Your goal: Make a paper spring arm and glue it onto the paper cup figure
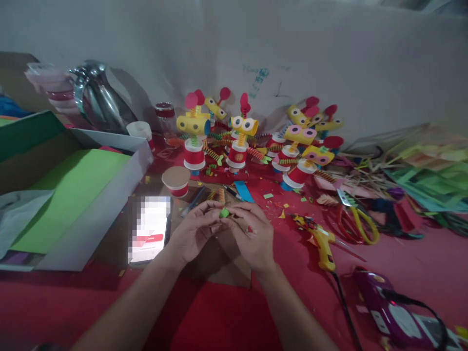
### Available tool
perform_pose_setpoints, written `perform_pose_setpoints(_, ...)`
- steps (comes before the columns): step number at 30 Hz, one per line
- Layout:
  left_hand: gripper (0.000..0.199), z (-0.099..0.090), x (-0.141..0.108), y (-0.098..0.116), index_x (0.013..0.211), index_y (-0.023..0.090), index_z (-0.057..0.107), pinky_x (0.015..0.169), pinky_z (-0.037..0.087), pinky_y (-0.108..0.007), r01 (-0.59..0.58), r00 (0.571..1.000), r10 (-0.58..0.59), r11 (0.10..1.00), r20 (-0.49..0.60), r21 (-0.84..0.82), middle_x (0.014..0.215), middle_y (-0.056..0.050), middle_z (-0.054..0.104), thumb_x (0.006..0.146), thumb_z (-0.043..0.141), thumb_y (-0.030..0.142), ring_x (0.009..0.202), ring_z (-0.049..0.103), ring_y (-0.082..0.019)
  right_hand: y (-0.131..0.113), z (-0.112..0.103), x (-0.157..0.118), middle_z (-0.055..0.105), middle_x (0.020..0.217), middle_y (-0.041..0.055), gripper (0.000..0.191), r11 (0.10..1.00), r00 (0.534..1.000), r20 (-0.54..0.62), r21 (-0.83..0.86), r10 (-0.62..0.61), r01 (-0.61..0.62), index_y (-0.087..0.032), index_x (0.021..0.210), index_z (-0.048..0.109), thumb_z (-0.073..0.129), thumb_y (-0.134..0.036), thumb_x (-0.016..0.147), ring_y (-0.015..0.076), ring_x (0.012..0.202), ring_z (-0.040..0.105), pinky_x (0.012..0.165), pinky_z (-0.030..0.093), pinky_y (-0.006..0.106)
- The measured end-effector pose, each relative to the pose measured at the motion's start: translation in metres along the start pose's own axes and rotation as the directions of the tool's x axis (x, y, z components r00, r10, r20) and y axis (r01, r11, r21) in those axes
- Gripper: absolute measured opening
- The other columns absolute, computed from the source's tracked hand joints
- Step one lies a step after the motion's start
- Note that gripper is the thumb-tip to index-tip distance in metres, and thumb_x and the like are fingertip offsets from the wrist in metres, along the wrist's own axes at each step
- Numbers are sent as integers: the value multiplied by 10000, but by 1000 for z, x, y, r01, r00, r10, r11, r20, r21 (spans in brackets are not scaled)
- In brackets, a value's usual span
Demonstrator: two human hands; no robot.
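Note:
My left hand (197, 231) and my right hand (256, 236) meet at the middle, fingertips pinched around a small green paper piece (224, 213). Just beyond the fingertips stands an orange folded-paper spring (221, 196); whether it is joined to the green piece I cannot tell. Beneath the hands lies a brown cardboard sheet (230, 268). A lit phone (151, 231) is beside my left hand. Behind the hands are an upturned red-and-white paper cup (176, 181) and a blue paper strip (243, 191).
Several paper-cup robot figures (237, 156) stand along the wall. To the right lie a yellow glue gun (323, 248), scissors (360, 224), a purple power strip (391, 307) and coloured paper (431, 180). An open box (87, 219), steel jug (106, 102) and jar (166, 122) are left.

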State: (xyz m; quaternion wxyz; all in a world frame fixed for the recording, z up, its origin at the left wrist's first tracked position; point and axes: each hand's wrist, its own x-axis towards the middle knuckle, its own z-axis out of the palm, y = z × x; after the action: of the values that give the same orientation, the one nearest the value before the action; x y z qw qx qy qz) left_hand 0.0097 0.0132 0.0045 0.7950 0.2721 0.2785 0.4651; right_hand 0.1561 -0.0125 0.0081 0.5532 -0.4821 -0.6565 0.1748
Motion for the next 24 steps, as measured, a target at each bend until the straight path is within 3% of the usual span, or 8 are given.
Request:
perform_pose_setpoints(4,228,0,-1,2,899,144,652,683,505,-204,-12,999,14,999,-47,32,829,-5,666,700,761,123,707,641,-92,1,-1,1,647,993,54,143,999,998,56,-27,-25,26,-269,972,681,639,-223,843,207,982,619,873,525,376)
perform_pose_setpoints(8,231,1,-2,1,890,149,645,673,490,-195,-17,998,19,999,-66,27,821,-1,665,694,764,123,724,642,-95,0,-1,0,593,1127,80,294,1000,993,118,-15,15,-14,-254,1059,632,676,-225,770,235,1096,563,909,509,393)
perform_pose_setpoints(12,235,0,-3,0,869,153,642,638,466,-173,-12,1000,12,999,-28,31,780,17,654,680,774,107,661,606,-64,1,1,-1,580,1118,69,295,1000,994,105,-5,28,-27,-268,1050,662,640,-174,771,221,1084,565,899,511,376)
perform_pose_setpoints(16,231,1,-3,0,878,154,636,608,463,-164,-11,1000,11,1000,-7,15,790,17,649,692,769,123,645,592,-55,4,1,-2,584,1088,57,286,998,995,87,37,50,-53,-292,1042,707,632,-171,793,197,991,594,790,540,333)
perform_pose_setpoints(24,275,0,-4,-3,906,163,624,683,513,-215,-1,1000,1,999,-5,34,763,11,648,684,787,154,693,626,-91,8,1,-4,589,1059,39,352,997,999,42,68,16,-18,-332,1040,729,645,-124,769,192,991,592,831,535,354)
